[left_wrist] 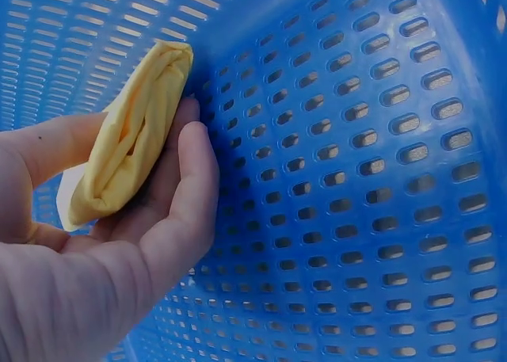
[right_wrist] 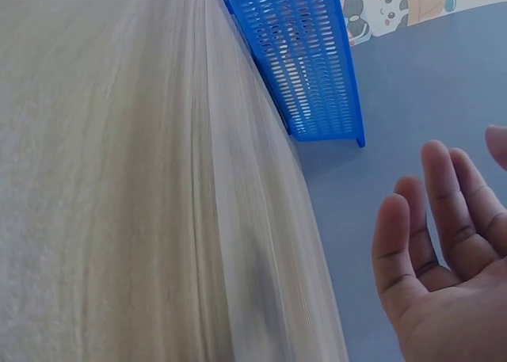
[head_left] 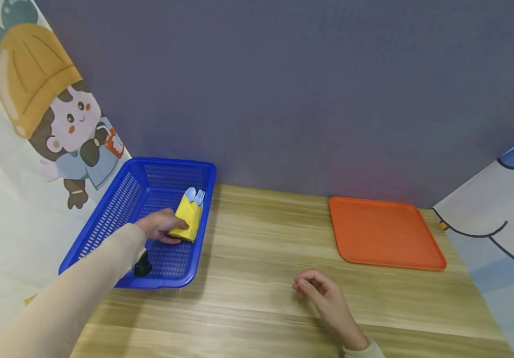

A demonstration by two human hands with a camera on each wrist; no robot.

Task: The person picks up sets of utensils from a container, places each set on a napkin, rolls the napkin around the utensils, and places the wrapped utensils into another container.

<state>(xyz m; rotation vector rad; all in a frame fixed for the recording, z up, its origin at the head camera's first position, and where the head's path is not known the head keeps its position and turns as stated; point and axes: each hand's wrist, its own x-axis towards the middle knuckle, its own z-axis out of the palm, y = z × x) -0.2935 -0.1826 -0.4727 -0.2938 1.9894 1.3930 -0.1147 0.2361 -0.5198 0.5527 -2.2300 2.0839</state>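
Inside the blue plastic basket point(head_left: 208, 209), my left hand point(head_left: 160, 224) grips a folded yellow napkin point(head_left: 190, 218) between thumb and fingers. A pale spoon point(head_left: 190, 194) and a pale fork point(head_left: 200, 197) stick out of the napkin's far end. In the left wrist view, the napkin point(left_wrist: 131, 140) shows its folded end, with my fingers point(left_wrist: 198, 160) curled beneath it and the basket's slotted wall alongside. My right hand point(head_left: 326, 301) hovers over the table's front part, fingers loosely bent and holding nothing; the right wrist view shows its relaxed fingers point(right_wrist: 447, 196).
An orange tray point(head_left: 386, 233) lies at the back right of the wooden table point(head_left: 257, 238). A grey-blue panel point(head_left: 284, 99) rises behind the table. Printed cartoon sheets hang at left and right, the basket close against the left one.
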